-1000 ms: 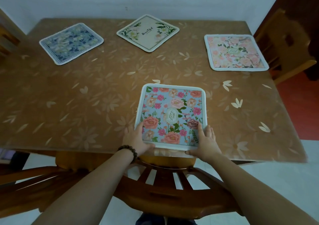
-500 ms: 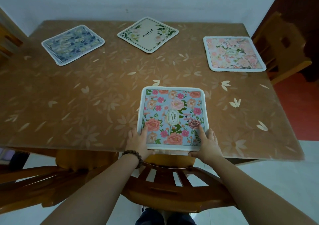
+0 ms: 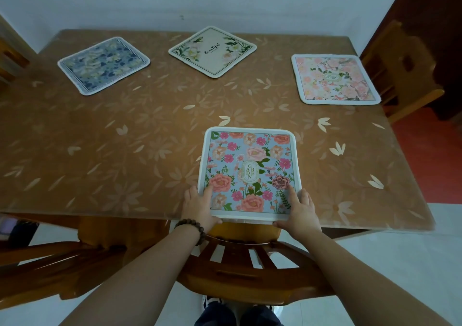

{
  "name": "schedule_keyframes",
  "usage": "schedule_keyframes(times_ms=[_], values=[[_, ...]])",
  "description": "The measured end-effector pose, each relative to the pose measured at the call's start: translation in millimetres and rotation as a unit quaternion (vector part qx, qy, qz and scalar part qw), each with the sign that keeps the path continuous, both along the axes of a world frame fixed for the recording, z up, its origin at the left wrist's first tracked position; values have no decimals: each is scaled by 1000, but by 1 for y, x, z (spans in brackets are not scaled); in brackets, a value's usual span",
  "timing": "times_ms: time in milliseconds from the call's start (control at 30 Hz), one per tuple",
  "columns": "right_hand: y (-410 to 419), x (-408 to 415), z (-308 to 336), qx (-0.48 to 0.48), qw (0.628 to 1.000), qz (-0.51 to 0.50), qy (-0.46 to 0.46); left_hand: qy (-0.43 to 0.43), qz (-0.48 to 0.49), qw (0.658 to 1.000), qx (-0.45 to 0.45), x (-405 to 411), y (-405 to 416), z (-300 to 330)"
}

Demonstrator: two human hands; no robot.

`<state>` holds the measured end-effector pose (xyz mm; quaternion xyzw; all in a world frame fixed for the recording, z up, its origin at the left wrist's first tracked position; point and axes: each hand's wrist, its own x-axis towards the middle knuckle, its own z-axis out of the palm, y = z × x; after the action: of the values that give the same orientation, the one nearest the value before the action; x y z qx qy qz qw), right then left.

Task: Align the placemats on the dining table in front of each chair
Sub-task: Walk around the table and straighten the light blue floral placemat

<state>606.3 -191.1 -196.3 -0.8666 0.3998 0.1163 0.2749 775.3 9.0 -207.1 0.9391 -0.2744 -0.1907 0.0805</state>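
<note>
Brown flowered counter (image 3: 105,150) fills your view, a wooden chair (image 3: 240,258) nearest you. Your left hand (image 3: 198,207) and right hand (image 3: 301,209) grip the blue mat's (image 3: 250,173) near corners at the near edge, forefingers flat on top. Farther off lie the pink mat (image 3: 335,79), navy mat (image 3: 103,65) and cream mat (image 3: 212,51), both askew.

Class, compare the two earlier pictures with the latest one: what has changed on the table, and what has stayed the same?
Very little has changed. The left hand and right hand still hold the near corners of the blue flowered placemat, which sits square at the table's near edge as before; any shift is too slight to tell. The three far placemats have not moved.
</note>
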Motion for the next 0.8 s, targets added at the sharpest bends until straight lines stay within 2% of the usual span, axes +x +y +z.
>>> schedule_keyframes(times_ms=[600, 800], values=[[-10, 0, -4, -7, 1000, 10, -5, 4, -4, 999, -37, 4, 1, -3], [-11, 0, -1, 2, 1000, 20, 8, 14, -21, 1000, -4, 4, 1, 2]])
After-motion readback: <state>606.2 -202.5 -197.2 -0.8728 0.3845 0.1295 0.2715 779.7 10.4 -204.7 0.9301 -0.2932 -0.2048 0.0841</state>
